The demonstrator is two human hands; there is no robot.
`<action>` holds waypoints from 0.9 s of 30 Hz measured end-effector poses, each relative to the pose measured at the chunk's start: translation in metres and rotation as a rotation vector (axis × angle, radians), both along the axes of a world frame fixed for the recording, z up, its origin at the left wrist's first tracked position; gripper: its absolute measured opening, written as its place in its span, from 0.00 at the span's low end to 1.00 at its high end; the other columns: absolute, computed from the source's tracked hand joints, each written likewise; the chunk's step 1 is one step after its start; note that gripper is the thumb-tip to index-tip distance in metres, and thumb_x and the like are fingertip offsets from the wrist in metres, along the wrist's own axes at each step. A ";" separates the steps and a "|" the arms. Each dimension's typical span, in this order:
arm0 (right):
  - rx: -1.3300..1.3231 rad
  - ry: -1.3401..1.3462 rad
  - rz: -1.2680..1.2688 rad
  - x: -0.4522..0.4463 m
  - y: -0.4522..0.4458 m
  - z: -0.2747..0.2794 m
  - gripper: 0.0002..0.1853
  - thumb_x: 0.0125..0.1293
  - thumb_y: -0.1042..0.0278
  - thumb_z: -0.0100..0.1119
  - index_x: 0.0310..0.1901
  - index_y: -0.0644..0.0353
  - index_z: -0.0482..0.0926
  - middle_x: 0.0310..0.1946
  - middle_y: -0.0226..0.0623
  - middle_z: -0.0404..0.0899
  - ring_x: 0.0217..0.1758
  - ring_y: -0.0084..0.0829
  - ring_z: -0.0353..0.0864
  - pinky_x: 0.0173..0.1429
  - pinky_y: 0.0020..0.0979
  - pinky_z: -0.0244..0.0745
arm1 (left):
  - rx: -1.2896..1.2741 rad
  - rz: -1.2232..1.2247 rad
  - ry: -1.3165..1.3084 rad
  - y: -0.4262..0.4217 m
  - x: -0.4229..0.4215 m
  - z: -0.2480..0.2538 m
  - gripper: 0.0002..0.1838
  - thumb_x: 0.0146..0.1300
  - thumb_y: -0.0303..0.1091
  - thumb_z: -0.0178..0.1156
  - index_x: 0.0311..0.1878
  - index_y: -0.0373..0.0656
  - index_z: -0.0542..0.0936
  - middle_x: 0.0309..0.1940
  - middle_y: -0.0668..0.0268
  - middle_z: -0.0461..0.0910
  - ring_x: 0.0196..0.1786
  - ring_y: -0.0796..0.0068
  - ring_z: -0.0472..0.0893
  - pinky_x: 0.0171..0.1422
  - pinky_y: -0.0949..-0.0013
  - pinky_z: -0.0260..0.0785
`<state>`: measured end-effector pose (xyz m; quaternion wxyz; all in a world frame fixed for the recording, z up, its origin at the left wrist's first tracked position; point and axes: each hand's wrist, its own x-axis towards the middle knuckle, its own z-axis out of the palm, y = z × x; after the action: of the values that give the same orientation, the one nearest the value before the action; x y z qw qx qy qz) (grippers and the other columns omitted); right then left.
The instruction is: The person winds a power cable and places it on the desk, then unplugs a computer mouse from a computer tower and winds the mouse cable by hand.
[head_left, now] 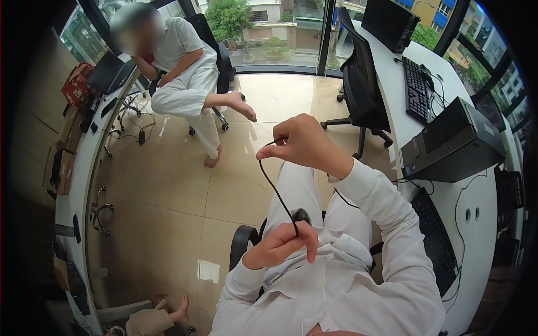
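Observation:
A thin black cable (276, 193) runs between my two hands above my lap. My right hand (308, 144), raised in front of my knees, pinches its upper part between thumb and fingers. Lower down and nearer my body, my left hand (283, 245) is closed on the cable's other stretch. Just beyond the left fingers is a dark, rounded, glossy object (301, 215), partly hidden; I cannot tell its kind. Another bit of black cable shows over my right thigh, below the right wrist.
At right, a white desk (473, 224) bears a black computer tower (453, 143) and keyboards (417, 89). An office chair (361, 78) stands beside it. Another person (182, 73) sits at the far left. A long desk (84, 224) lines the left side. Another person's bare foot (180, 309) shows bottom left.

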<state>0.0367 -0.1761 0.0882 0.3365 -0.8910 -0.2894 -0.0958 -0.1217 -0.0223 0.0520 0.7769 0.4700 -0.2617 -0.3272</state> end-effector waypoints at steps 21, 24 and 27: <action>0.130 0.234 -0.026 -0.012 0.032 -0.130 0.28 0.65 0.42 0.58 0.24 0.64 0.77 0.24 0.45 0.78 0.31 0.48 0.78 0.36 0.45 0.71 | -0.273 -0.156 0.693 0.001 0.008 -0.043 0.12 0.69 0.41 0.45 0.46 0.44 0.68 0.11 0.73 0.64 0.14 0.78 0.55 0.29 0.71 0.50; 0.074 0.383 0.095 -0.025 0.037 -0.162 0.26 0.67 0.46 0.56 0.27 0.66 0.79 0.25 0.47 0.80 0.32 0.50 0.79 0.38 0.45 0.71 | -0.314 0.027 0.478 0.015 0.016 -0.033 0.13 0.68 0.45 0.48 0.39 0.44 0.69 0.10 0.80 0.51 0.13 0.83 0.48 0.25 0.72 0.42; 0.136 0.537 0.285 -0.042 0.038 -0.179 0.22 0.72 0.52 0.51 0.34 0.66 0.82 0.29 0.49 0.82 0.34 0.50 0.80 0.41 0.43 0.74 | -0.274 0.406 0.282 0.044 0.027 -0.023 0.13 0.66 0.46 0.49 0.35 0.45 0.69 0.10 0.80 0.50 0.14 0.83 0.48 0.25 0.71 0.42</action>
<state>-0.0055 -0.1385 -0.0909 0.4696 -0.8103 -0.3053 0.1720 -0.0945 0.0218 0.0285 0.9115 0.3532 -0.0936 -0.1887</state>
